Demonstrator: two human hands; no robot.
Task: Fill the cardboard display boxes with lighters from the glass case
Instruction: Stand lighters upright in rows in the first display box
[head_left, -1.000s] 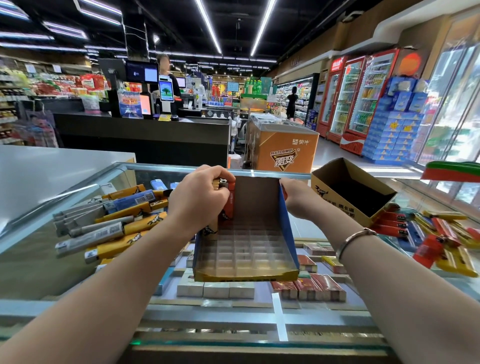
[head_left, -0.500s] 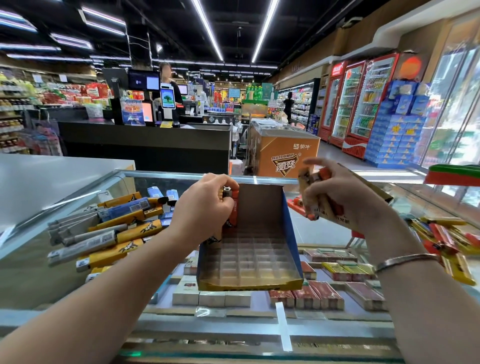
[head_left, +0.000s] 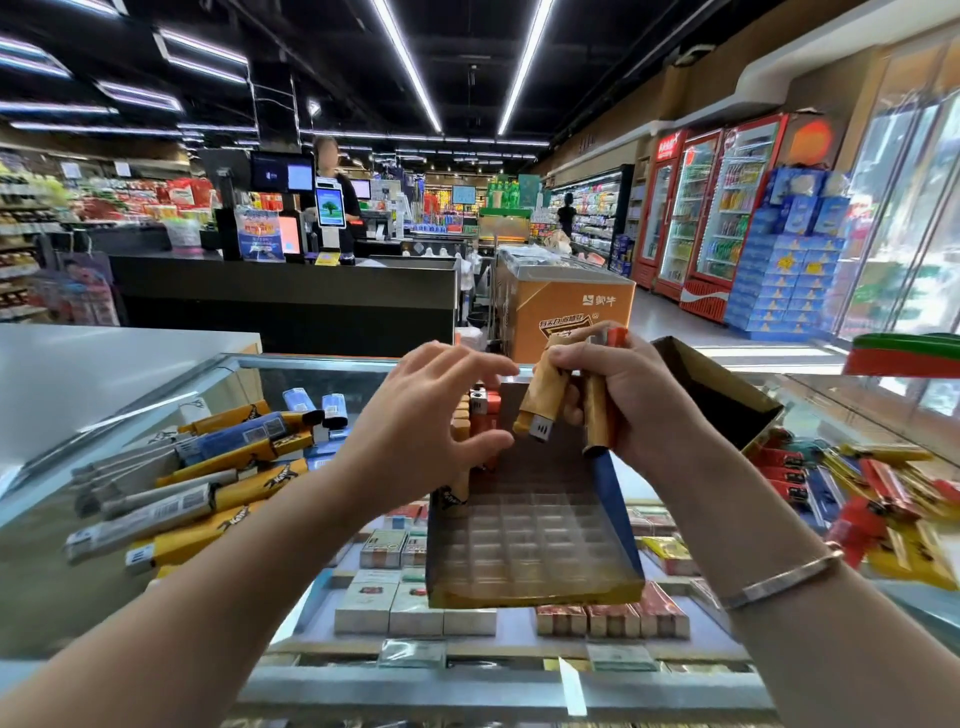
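A cardboard display box with a gridded plastic insert lies on the glass case top. A few orange and red lighters stand in its far left corner. My right hand grips a bunch of lighters, orange and red, above the box's back edge. My left hand hovers with fingers spread just left of that bunch, its fingertips near the lighters in the box. A second, empty cardboard box stands tilted behind my right hand.
Loose lighters lie in a pile on the left and another on the right of the glass. Cigarette packs fill the case below. A black checkout counter with a person and an orange freezer stand beyond.
My right hand has brought the bunch of lighters from the right to above the box. My left hand has let go of the lighters in the box and opened.
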